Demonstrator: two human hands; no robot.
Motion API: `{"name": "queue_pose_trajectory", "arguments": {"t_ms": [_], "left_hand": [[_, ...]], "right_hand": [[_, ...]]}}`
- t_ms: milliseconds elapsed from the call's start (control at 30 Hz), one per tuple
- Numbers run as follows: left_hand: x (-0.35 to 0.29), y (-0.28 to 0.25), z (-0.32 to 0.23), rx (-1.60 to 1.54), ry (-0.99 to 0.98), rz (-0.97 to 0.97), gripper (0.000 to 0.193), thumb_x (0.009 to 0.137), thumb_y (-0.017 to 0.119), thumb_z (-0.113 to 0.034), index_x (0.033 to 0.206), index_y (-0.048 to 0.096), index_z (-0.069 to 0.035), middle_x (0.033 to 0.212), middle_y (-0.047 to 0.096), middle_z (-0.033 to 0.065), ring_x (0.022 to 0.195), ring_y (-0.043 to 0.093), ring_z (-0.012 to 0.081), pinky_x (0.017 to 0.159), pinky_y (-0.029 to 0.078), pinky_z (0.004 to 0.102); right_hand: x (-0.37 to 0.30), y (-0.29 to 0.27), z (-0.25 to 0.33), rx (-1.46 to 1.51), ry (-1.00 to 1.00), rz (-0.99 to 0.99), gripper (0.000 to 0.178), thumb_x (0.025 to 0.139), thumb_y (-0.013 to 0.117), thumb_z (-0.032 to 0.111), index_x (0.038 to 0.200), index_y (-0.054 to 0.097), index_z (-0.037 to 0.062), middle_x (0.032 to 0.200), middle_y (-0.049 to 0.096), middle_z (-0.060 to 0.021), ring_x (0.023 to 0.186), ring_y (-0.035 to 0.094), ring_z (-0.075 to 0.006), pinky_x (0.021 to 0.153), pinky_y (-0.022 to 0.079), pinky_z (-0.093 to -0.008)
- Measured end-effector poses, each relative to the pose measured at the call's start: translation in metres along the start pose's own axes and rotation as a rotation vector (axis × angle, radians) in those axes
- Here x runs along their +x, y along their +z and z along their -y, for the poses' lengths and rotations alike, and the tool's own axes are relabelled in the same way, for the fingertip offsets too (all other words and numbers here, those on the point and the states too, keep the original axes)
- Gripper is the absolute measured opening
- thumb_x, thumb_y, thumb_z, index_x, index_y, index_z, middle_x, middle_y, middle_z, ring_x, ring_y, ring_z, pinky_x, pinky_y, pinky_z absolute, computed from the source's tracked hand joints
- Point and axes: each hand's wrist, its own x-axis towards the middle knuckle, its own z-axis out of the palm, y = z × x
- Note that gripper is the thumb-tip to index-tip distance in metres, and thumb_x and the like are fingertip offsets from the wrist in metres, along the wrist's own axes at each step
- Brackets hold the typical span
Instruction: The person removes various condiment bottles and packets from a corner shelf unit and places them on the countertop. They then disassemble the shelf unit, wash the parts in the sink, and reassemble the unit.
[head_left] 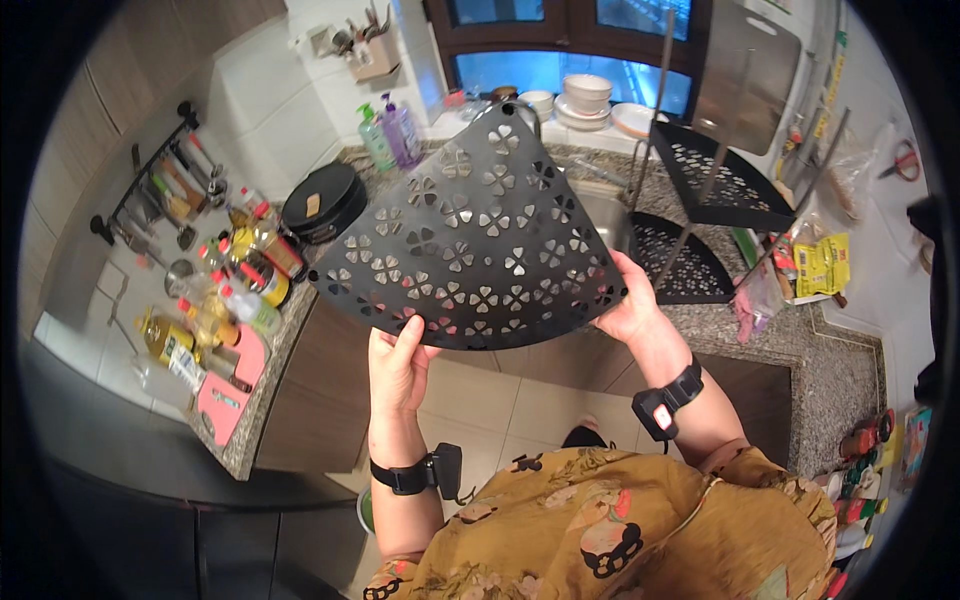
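Note:
A black fan-shaped shelf panel with clover cut-outs is held up in front of me, its pointed corner away from me. My left hand grips the curved near edge, thumb on top. My right hand holds the right corner; its fingers are partly hidden beneath. On the counter to the right stands a corner rack with metal poles, carrying an upper black shelf and a lower black shelf of the same pattern.
Several oil and sauce bottles crowd the left counter beside a pink mat. Near the corner sit a round black pan and soap pump bottles. White bowls line the windowsill. A yellow packet lies right of the rack.

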Motion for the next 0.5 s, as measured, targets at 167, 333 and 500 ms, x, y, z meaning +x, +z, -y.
{"name": "queue_pose_trajectory", "arguments": {"t_ms": [167,333,500], "left_hand": [[-0.002,-0.049,0.015,0.021,-0.141,-0.207,0.042,0.095,0.067,-0.009,0.132,0.049,-0.003,0.12,0.063,0.0112,0.102,0.068,0.0238,0.083,0.063,0.0432],[0.025,-0.068,-0.007,0.535,0.022,-0.389,0.032,0.084,0.076,0.002,0.113,0.062,-0.001,0.103,0.067,0.0064,0.098,0.066,0.0159,0.084,0.057,0.0321],[0.095,-0.083,-0.035,1.337,0.463,0.019,0.033,0.067,0.073,0.011,0.095,0.062,-0.004,0.104,0.065,0.0098,0.127,0.057,0.0371,0.106,0.046,0.0462]], "right_hand": [[0.047,-0.006,-0.031,-0.343,0.043,-0.051,0.046,0.103,0.048,0.044,0.132,0.057,0.0097,0.127,0.062,-0.0083,0.115,0.059,-0.0245,0.09,0.051,-0.0513],[0.091,-0.033,-0.037,-0.603,-0.012,0.0,0.048,0.102,0.053,0.042,0.137,0.054,0.0089,0.141,0.055,-0.0095,0.128,0.051,-0.0243,0.101,0.045,-0.0485],[0.117,-0.053,-0.022,-0.574,0.077,-0.001,0.046,0.103,0.054,0.04,0.136,0.055,0.0083,0.136,0.059,-0.009,0.116,0.06,-0.0217,0.092,0.053,-0.0447]]}}
